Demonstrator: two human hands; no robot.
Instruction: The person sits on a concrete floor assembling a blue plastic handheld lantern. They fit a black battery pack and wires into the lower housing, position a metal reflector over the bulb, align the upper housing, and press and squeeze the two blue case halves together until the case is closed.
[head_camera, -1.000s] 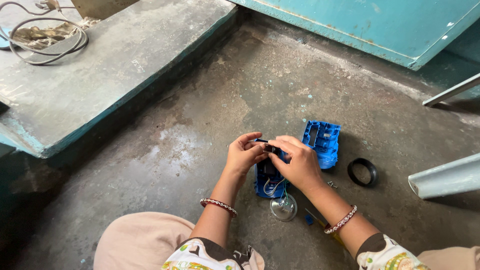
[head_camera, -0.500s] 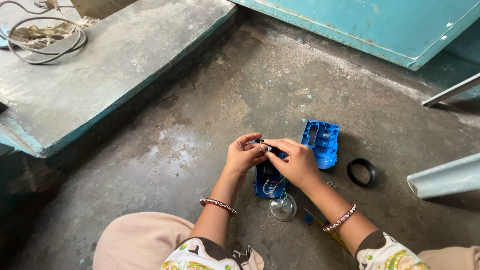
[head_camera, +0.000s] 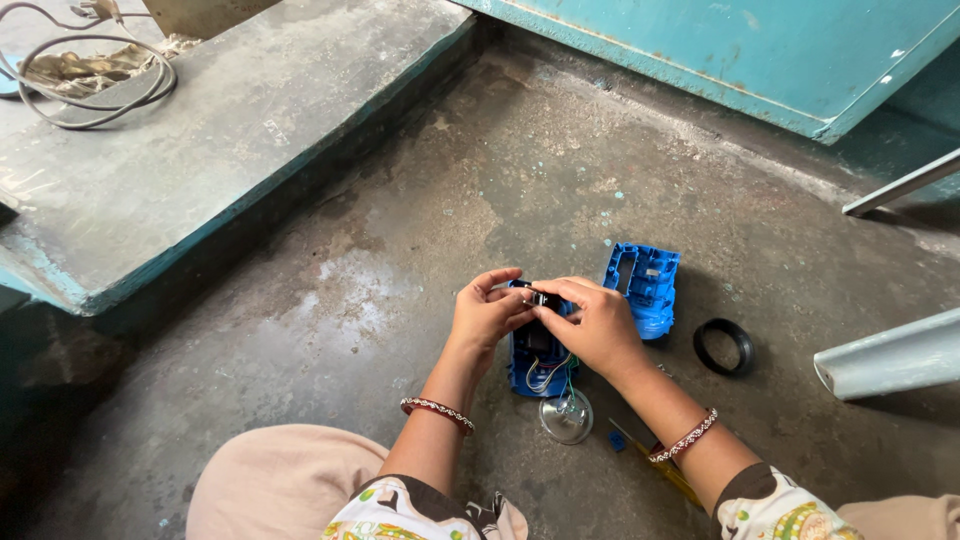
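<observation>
Both hands (head_camera: 545, 320) pinch the open blue casing's (head_camera: 540, 362) top end.

Open casing (head_camera: 538, 355) on floor (head_camera: 420, 230); cover (head_camera: 642, 285) right of it, ring (head_camera: 723, 346) further right, lens (head_camera: 566, 416) in front.

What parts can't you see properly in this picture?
All in the head view:
- The small black part pinched between the left hand and right hand: fingers cover most of it.
- The open blue casing: its upper end is under both hands; the wires inside are too small to follow.
- The yellow tool: the right forearm hides most of it.
- The grey pipe: cut off by the right edge.
</observation>
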